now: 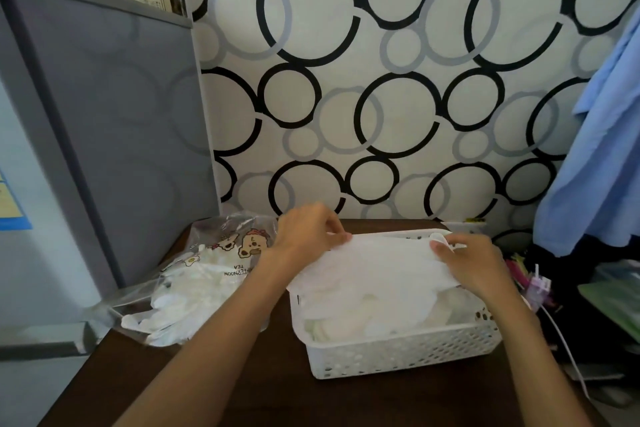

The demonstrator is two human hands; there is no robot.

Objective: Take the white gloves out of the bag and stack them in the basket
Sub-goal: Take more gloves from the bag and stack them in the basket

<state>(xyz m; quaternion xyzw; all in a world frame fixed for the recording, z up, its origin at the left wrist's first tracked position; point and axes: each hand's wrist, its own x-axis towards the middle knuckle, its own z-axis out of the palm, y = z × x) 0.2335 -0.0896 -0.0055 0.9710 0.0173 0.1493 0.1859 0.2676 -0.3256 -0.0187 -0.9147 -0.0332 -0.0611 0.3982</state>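
A white perforated basket [398,354] stands on the dark table, right of centre, with several white gloves stacked inside. Over its top lies a white glove [377,270], spread flat with its fingers pointing toward me. My left hand [308,230] pinches the glove's far left edge. My right hand [474,260] pinches its far right edge. To the left lies a clear plastic bag [194,284] printed with cartoon bears, and more white gloves show inside it.
A grey cabinet [104,135] stands at the left against the table. Blue cloth [595,156] hangs at the right, above clutter with a white cable [568,354]. A circle-patterned wall closes the back. Bare dark table [277,399] lies in front of the basket.
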